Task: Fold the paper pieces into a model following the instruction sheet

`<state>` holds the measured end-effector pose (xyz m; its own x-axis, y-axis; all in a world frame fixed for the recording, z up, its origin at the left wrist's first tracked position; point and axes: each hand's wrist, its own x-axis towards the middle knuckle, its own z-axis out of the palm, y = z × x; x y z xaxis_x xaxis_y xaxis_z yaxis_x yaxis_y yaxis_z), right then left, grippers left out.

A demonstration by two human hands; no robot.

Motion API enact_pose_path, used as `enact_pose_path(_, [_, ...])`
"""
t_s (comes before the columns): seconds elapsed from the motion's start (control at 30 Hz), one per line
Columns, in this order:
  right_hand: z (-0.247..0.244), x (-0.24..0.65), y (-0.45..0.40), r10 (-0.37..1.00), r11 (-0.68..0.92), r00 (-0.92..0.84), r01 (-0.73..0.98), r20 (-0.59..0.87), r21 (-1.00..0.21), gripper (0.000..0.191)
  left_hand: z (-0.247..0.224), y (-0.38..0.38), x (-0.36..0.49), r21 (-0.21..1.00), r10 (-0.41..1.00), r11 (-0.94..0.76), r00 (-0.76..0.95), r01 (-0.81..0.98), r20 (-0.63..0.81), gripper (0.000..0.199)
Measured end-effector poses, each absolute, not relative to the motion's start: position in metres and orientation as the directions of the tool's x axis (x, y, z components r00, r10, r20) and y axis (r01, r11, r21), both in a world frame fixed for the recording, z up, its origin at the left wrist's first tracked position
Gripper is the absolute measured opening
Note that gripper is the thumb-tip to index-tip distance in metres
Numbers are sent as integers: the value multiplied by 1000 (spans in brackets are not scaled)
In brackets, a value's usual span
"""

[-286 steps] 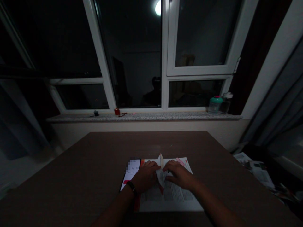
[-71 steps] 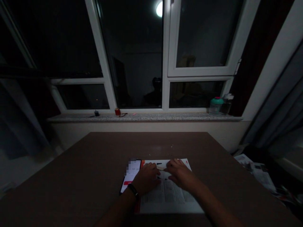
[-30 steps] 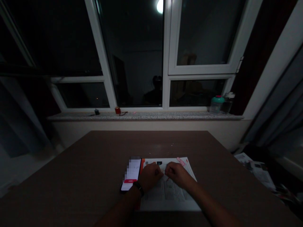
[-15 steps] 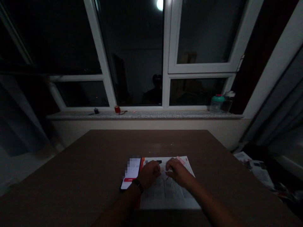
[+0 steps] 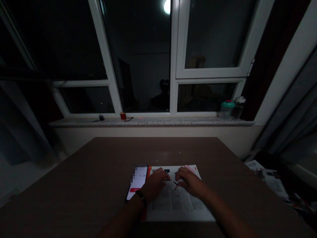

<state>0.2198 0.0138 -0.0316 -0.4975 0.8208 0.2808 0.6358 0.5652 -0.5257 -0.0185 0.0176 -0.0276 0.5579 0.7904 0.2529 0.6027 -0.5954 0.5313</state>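
My left hand (image 5: 155,184) rests on the left part of a printed paper sheet (image 5: 177,206), its fingers down near the top edge. My right hand (image 5: 190,185) lies on the sheet too, fingers spread towards the middle. Between the fingertips are small dark and orange marks (image 5: 174,182), too dim to identify. A smartphone (image 5: 137,182) with a lit screen lies just left of the sheet, next to my left wrist, which wears a black band (image 5: 141,197). The sheet and phone lie on a brown table (image 5: 99,172).
Beyond the table is a speckled stone windowsill (image 5: 151,122) holding a small red object (image 5: 123,116), a green-lidded container (image 5: 226,109) and a clear bottle (image 5: 238,111). Loose papers (image 5: 266,180) lie low on the right, beyond the table's edge.
My hands have moved slightly apart and flattened onto the sheet, from the close, curled position of a moment ago. The upright folded paper seen earliest no longer shows.
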Motion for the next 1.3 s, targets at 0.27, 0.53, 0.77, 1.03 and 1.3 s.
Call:
enact_pose_path(0.27, [-24,213,13,821,569,-504,758,269,-317,14,-24,15,-18,334,708,-702,669,629,228,43])
enact_pose_path(0.53, [-20,205,4,834,550,-479,765,275,-335,15,-12,7,-13,298,742,-669,638,681,206,11])
enact_pose_path(0.77, [-22,196,3,824,561,-493,779,281,-280,24,-13,7,-13,315,716,-696,659,645,231,10])
enact_pose_path(1.03, [-29,201,13,822,555,-485,799,299,-230,22,-16,7,-12,302,715,-696,668,651,206,18])
enact_pose_path(1.3, [-19,210,5,774,632,-576,726,263,-271,26,-13,5,-9,260,670,-739,716,621,196,23])
